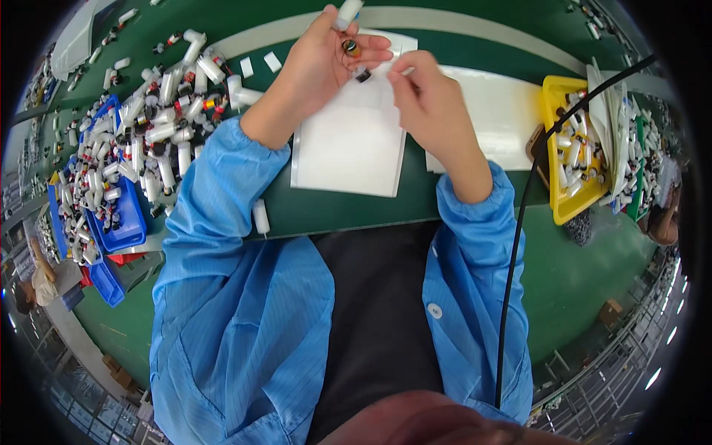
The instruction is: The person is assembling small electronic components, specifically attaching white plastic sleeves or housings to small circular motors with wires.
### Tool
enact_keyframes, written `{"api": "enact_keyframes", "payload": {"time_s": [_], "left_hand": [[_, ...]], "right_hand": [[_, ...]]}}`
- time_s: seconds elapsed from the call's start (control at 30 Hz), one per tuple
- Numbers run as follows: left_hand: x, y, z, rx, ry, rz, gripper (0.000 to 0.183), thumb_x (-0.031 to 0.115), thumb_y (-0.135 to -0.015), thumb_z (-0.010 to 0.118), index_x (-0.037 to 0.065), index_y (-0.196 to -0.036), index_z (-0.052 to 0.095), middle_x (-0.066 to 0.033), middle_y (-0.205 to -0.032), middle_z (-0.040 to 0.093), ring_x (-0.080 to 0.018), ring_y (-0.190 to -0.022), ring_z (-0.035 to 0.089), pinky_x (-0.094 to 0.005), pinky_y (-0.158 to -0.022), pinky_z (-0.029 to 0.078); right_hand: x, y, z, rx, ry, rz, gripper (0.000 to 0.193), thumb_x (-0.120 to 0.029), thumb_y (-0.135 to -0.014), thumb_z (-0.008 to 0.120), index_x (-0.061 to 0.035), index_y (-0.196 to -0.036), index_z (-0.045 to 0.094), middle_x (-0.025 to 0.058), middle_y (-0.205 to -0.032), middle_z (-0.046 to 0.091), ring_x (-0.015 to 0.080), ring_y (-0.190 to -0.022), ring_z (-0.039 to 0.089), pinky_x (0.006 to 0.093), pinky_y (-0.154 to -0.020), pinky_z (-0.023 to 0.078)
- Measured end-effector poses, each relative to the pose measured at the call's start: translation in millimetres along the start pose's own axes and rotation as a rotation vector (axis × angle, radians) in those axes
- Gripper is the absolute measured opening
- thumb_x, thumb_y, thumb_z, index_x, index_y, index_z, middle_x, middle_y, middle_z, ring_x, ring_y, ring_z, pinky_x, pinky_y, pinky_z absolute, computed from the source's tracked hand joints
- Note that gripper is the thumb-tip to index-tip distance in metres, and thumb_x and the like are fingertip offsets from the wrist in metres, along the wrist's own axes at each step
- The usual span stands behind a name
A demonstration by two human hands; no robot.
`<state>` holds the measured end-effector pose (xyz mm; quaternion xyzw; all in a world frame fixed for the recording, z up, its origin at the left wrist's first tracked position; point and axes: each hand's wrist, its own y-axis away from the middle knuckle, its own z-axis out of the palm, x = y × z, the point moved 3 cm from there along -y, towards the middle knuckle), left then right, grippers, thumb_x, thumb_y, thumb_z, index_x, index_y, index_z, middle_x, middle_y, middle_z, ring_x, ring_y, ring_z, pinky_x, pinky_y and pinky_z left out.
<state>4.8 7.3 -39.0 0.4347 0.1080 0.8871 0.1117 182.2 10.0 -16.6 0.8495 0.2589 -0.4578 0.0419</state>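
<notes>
My left hand (315,70) is palm up over the top of a white sheet (348,148). A small white cylinder (348,12) is held by its thumb and fingers. Across the same palm and fingers lie a small piece with an amber and dark end (351,48) and another with a black end (362,75). Just right of them, my right hand (434,104) has its thumb and index finger pinched together above the sheet's right edge. What the pinch holds, if anything, is too small to make out.
A large heap of small white cylinders with dark and red ends (170,111) spreads to the left, around a blue tray (126,222). More sheets (489,122) lie at right, beside a yellow tray (556,200) of similar pieces. A black cable (519,245) crosses the right side.
</notes>
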Motion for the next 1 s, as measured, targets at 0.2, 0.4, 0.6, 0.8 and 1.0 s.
{"api": "enact_keyframes", "payload": {"time_s": [0.2, 0.4, 0.6, 0.8, 1.0], "left_hand": [[32.6, 7.2, 29.8, -0.446, 0.426, -0.099, 0.049, 0.044, -0.106, 0.027, 0.004, -0.121, 0.052, -0.0164, -0.125, 0.057, -0.0292, -0.120, 0.056, -0.0428, -0.108, 0.043], [30.0, 8.6, 43.1, -0.309, 0.159, -0.044, 0.048, 0.024, -0.103, 0.038, -0.002, -0.142, 0.040, -0.0172, -0.136, 0.053, -0.0277, -0.125, 0.053, -0.0387, -0.111, 0.040], [33.6, 0.9, 26.5, -0.243, -0.417, 0.176, 0.046, 0.005, -0.097, 0.056, -0.002, -0.141, 0.044, -0.0166, -0.127, 0.063, -0.0217, -0.114, 0.063, -0.0322, -0.102, 0.050], [38.9, 2.5, 26.4, -0.184, -0.509, 0.296, 0.041, 0.004, -0.097, 0.061, -0.001, -0.135, 0.050, -0.0140, -0.122, 0.068, -0.0193, -0.111, 0.066, -0.0299, -0.097, 0.053], [36.9, 1.9, 24.8, -0.183, -0.336, 0.244, 0.038, 0.007, -0.100, 0.057, 0.000, -0.137, 0.048, -0.0158, -0.128, 0.064, -0.0212, -0.114, 0.065, -0.0310, -0.098, 0.053]], "right_hand": [[-39.9, -26.4, -6.1, 0.234, -0.250, -0.337, 0.043, -0.003, -0.081, 0.075, -0.0020, -0.116, 0.052, 0.0105, -0.107, 0.067, 0.0194, -0.093, 0.065, 0.0311, -0.084, 0.052], [-4.6, -23.4, 3.6, 0.410, -0.455, -0.199, 0.047, 0.000, -0.082, 0.072, -0.0015, -0.121, 0.046, 0.0065, -0.095, 0.071, 0.0142, -0.084, 0.066, 0.0284, -0.082, 0.052], [-1.1, -21.8, 2.5, 0.390, -0.489, -0.224, 0.046, 0.000, -0.084, 0.070, -0.0018, -0.123, 0.044, 0.0047, -0.085, 0.070, 0.0130, -0.080, 0.064, 0.0288, -0.079, 0.051], [-3.8, -21.0, 2.5, 0.428, -0.323, -0.293, 0.043, -0.001, -0.086, 0.070, -0.0026, -0.121, 0.047, 0.0065, -0.088, 0.068, 0.0146, -0.082, 0.064, 0.0297, -0.080, 0.051], [-8.7, -20.7, 5.8, 0.407, -0.306, -0.354, 0.044, -0.002, -0.086, 0.071, -0.0041, -0.123, 0.048, 0.0068, -0.092, 0.068, 0.0158, -0.087, 0.064, 0.0305, -0.084, 0.050]]}}
